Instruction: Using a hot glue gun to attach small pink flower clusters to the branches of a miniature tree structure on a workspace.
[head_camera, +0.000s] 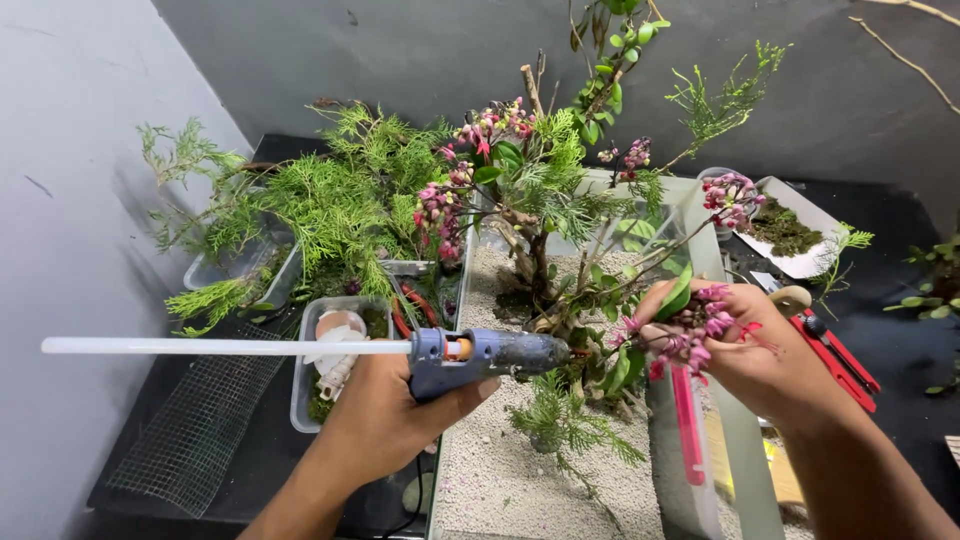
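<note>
A single head-worn camera looks forward and steeply down, close over the clear rectangular glass tank floored with pale gravel (520, 470). The tank fills the lower centre of the view. Beyond it rises a plain grey wall (420, 50); the black surface (900, 400) spreads to both sides.

A folded sheet of wire mesh (195, 420) lies at the left of the black desk (905, 400). Clear plastic tubs (240, 265) behind it hold green cypress cuttings (330, 205). On the right, red-handled pruning shears (840, 360) lie near a white tray of moss (790, 235).
</note>
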